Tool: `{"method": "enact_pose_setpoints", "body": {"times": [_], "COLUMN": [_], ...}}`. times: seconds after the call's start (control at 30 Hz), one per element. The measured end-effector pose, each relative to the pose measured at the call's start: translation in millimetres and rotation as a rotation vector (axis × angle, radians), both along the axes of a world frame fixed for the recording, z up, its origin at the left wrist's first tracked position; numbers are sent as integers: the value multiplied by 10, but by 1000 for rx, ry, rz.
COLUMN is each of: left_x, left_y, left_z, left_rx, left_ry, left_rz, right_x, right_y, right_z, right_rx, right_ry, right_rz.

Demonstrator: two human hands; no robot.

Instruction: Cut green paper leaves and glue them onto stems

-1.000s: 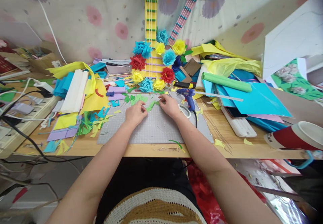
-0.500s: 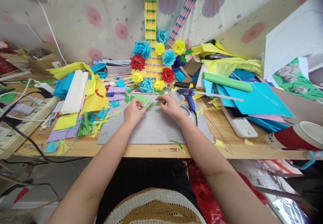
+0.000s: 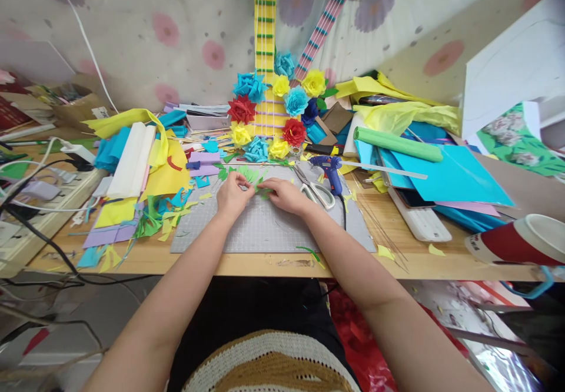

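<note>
Over the grey cutting mat (image 3: 273, 230), my hands are close together, fingertips almost meeting. My left hand (image 3: 233, 195) is closed in a pinch on a green paper leaf (image 3: 263, 192), small and partly covered by fingers. From the other side, my right hand (image 3: 286, 195) has its thumb and fingers pressed together at the same leaf. More light green leaf pieces (image 3: 249, 174) lie just behind my left hand. Scissors (image 3: 325, 196) with white handles rest on the mat beside my right hand. Beyond them stands a blue glue gun (image 3: 330, 171).
Paper flowers (image 3: 295, 101) decorate a yellow guitar shape (image 3: 265, 39) against the wall. Coloured paper piles lie left, and blue sheets (image 3: 459, 171) with a green roll (image 3: 397, 144) lie right. A red-and-white cup (image 3: 516, 240) stands near the right edge. A power strip (image 3: 53, 215) is far left.
My right hand has moved left and slightly down, bringing its green leaf to my left fingertips. The scissors it partly covered now show fully. My left hand has hardly moved.
</note>
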State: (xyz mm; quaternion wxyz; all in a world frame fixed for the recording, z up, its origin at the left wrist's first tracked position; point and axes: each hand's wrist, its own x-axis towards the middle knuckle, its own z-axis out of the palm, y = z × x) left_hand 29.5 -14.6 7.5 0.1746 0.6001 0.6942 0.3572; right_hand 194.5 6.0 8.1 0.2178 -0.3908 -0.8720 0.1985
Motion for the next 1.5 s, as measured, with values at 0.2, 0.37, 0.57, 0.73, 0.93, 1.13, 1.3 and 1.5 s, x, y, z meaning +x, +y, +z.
{"method": "enact_pose_setpoints", "body": {"times": [0.2, 0.37, 0.57, 0.73, 0.93, 1.13, 1.3, 1.5], "left_x": [-18, -32, 6, 84, 109, 95, 63, 108], "left_y": [12, 30, 30, 60, 97, 12, -15, 38], "left_z": [-7, -2, 13, -3, -47, 40, -3, -125], "left_rx": [29, 31, 17, -33, -46, 49, 51, -84], "left_ry": [65, 105, 198, 328, 387, 239, -196, -638], "left_rz": [49, 105, 101, 22, -61, -19, -158, -353], "right_x": [26, 56, 77, 124, 220, 196, 121, 48], "right_y": [6, 11, -5, -21, -3, 13, 16, -4], "right_z": [2, 27, 86, 123, 147, 113, 43, 27], "right_rx": [-178, -306, -365, -430, -403, -323, -269, -288], "right_ry": [102, 131, 126, 98, 115, 326, 396, 455], "right_rz": [-42, -21, -10, -6, -36, -75, -57, -56]}}
